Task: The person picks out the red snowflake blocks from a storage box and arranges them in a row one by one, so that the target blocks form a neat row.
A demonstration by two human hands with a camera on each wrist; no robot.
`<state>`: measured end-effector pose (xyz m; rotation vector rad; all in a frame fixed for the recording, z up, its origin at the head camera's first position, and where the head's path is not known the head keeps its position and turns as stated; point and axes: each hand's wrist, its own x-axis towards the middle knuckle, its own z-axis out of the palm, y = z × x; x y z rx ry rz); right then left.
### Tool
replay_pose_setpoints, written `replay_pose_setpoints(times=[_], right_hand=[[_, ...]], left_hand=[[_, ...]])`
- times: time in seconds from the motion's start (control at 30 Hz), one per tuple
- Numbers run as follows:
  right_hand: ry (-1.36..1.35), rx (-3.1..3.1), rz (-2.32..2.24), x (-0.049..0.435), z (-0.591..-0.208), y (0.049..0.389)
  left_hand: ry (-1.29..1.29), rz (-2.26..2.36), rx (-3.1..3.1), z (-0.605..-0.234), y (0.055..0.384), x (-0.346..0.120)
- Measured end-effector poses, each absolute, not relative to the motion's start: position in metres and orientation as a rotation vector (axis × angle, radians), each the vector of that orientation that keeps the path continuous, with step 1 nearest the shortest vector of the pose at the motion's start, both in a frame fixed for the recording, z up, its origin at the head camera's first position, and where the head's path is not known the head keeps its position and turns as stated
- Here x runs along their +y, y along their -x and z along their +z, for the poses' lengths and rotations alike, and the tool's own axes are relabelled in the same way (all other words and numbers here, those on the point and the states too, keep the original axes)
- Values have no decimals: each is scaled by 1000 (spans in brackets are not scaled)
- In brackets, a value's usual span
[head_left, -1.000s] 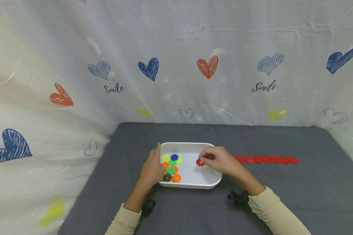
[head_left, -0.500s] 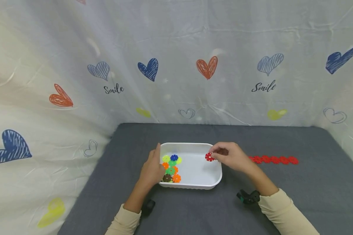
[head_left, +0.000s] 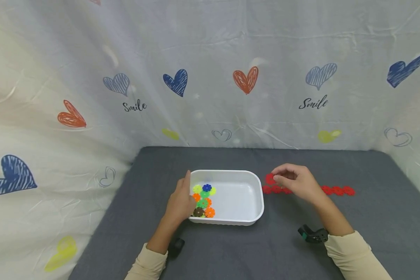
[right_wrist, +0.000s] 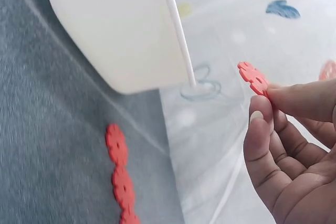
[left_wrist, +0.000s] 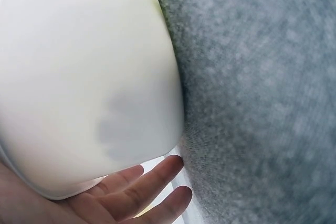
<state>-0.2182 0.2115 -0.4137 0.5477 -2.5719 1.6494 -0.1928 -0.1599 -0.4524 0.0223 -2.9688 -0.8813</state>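
Note:
A red notched plastic disc [right_wrist: 253,78] is pinched between the thumb and a finger of my right hand [head_left: 297,181], raised just beyond the tray's right end. Below that hand a row of red discs [head_left: 337,190] runs along the table, its middle hidden behind the hand and wrist. My left hand [head_left: 181,202] holds the left end of the white tray [head_left: 238,221], thumb over the rim and fingers along the outer wall [left_wrist: 121,72]. In the tray's left part lie several discs: blue [head_left: 207,188], green [head_left: 203,203], orange [head_left: 209,212], brown [head_left: 198,212] and yellow.
A dark grey cloth [head_left: 231,252] covers the table. Behind it and at the sides hangs a pale curtain [head_left: 210,46] printed with hearts and words. Each wrist wears a small black camera, such as the right wrist camera [head_left: 312,234].
My right hand has carried the red disc rightward, from over the tray's right part to above the row of red discs. The left hand and tray have stayed put.

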Motion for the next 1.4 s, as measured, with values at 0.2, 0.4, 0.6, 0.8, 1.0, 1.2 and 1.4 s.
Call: replay_pose_setpoints(times=[0.2,0.4,0.6,0.8,1.0,1.2,1.4], right_hand=[[-453,-2576,1600,226,-411,215],[-338,-2583,1576,247,-408,210],[-213,-2594,1529,272,-405,205],[-39,-2572,1529,298,-408,206],[154,-2590,1545,325,-412,207],[316,-2607,1546,359,-424,208],[498,-2561,1553,388,-440,207]], left_hand=[[-15,-874,-2974,-453,194,-161],[-8,-869,-2965,-452,193,-161],[-32,-884,-2975,-453,192,-161],[-24,-875,-2970,-453,192,-162],[-11,-881,-2965,-453,193,-160],[-17,-885,-2975,-453,193,-159],[-30,-871,-2981,-452,194,-160]])
